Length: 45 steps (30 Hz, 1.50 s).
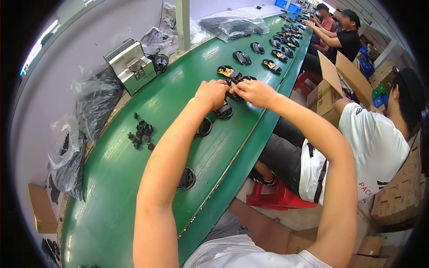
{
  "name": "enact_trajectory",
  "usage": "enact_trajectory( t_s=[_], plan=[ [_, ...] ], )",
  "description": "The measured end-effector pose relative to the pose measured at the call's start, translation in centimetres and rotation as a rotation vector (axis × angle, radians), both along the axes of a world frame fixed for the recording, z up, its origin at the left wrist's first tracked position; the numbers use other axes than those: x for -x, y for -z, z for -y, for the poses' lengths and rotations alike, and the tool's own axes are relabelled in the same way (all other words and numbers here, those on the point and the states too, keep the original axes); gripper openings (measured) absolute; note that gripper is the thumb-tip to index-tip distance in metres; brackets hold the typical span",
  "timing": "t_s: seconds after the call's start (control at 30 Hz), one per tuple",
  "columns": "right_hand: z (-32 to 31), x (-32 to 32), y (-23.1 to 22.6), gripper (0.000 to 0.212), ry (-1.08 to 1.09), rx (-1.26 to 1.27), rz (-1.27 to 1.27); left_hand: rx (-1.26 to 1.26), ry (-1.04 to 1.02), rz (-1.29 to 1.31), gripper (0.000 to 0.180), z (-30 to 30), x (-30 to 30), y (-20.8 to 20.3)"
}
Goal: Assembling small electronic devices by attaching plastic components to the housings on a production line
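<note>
Over the green work surface, my left hand (212,94) and my right hand (256,93) meet with bent fingers on an open computer mouse (232,90). An orange-brown circuit board shows in it between my fingertips; much of the mouse is hidden by them. Just below the hands lies a black mouse base (225,111), partly covered by my left hand. Farther up sits another open mouse (229,72) with an orange board. Two more black bases, one (204,127) beside my left forearm and one (187,178) nearer me, lie partly hidden by that arm.
Small black parts (142,131) are heaped left of my left arm. A metal box-shaped machine (132,67) stands at the left edge. Several mice (286,38) line the far bench (210,53). A co-worker in a white shirt (371,134) sits close on the right, near a cardboard box (326,91).
</note>
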State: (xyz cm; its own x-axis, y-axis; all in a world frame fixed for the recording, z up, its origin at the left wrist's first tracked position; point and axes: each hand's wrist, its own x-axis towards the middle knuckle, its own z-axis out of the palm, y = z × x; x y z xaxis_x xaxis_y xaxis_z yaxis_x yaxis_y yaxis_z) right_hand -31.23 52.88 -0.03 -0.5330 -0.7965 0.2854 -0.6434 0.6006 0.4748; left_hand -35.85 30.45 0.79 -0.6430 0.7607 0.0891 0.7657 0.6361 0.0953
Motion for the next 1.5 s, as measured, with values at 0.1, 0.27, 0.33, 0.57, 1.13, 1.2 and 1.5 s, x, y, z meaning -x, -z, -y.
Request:
enact_trajectory(
  t_s=[0.1, 0.27, 0.33, 0.57, 1.13, 1.2, 1.5],
  plan=[
    [1.3, -2.6, 0.5, 0.041, 0.205, 0.126, 0.116, 0.007, -0.011, 0.016, 0.048, -0.2, 0.3, 0.0],
    [4.4, -3.5, 0.2, 0.041, 0.568, 0.453, 0.310, -0.074, -0.023, -0.005, 0.045, -0.4, 0.6, 0.8],
    [3.8, -2.5, 0.0, 0.031, 0.614, 0.546, 0.331, -0.078, -0.027, 0.052, 0.044, -1.1, 0.4, 0.3],
    [3.4, -0.3, 1.3, 0.018, 0.597, 0.767, 0.233, -0.106, -0.071, 0.052, 0.037, -1.0, 1.0, 1.0],
    [-0.6, 4.5, -3.7, 0.028, 0.706, 1.025, 0.643, -0.222, -0.140, 0.052, 0.033, -3.3, 2.6, -2.6],
    [-0.3, 5.7, -3.9, 0.025, 0.696, 0.974, 0.505, -0.264, -0.133, 0.013, 0.028, -3.5, 4.6, -2.3],
    [-2.5, 8.9, -2.8, 0.025, 0.248, 0.197, 0.237, -0.073, 0.045, 0.044, 0.062, -4.1, 7.6, 0.4]
  ],
)
